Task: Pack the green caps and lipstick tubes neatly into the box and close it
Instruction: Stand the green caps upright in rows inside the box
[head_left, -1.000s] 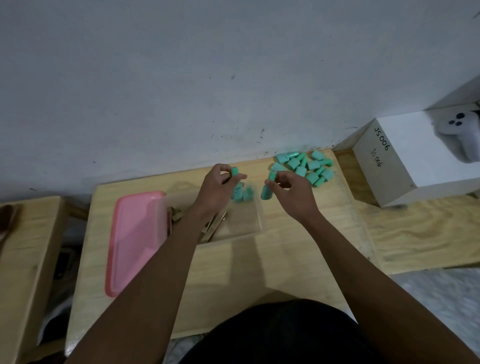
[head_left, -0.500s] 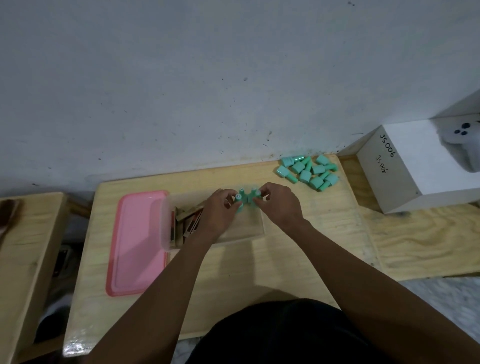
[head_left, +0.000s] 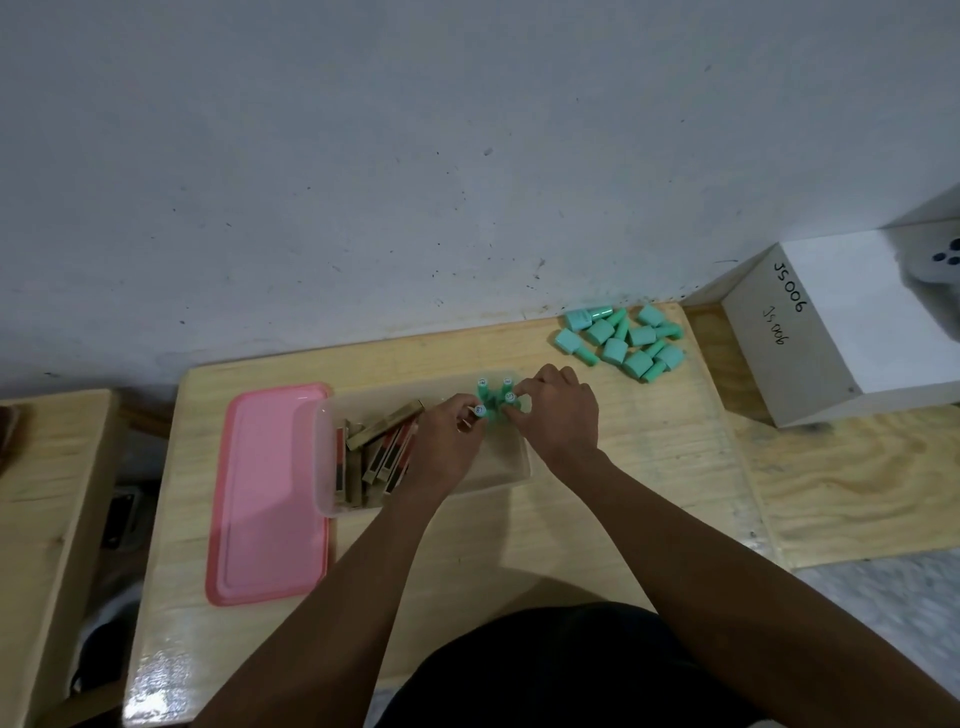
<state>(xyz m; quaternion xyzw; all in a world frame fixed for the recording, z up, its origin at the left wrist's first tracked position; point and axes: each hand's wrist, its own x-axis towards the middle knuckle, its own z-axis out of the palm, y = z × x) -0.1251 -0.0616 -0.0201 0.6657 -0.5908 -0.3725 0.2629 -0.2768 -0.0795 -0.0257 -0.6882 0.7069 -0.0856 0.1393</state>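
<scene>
Clear box (head_left: 324, 467), left hand (head_left: 447, 441) with curled fingertips pinching an upright green cap (head_left: 480, 410) in its far right end, right hand (head_left: 558, 410) pinching the neighbouring cap (head_left: 510, 397), lipstick tubes (head_left: 382, 452) in its left end, loose caps (head_left: 621, 343) beyond its right end, pink lid (head_left: 265, 493) touching its left side.

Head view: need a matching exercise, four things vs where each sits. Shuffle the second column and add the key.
Things:
1. pink lid
2. pile of green caps
3. lipstick tubes
4. white carton

Places:
A. lying in the left end of the clear box
B. flat on the table, left of the clear box
C. far right corner of the table
D. off the table, to its right, marked "JS006"

Pairs: 1-B, 2-C, 3-A, 4-D
</scene>
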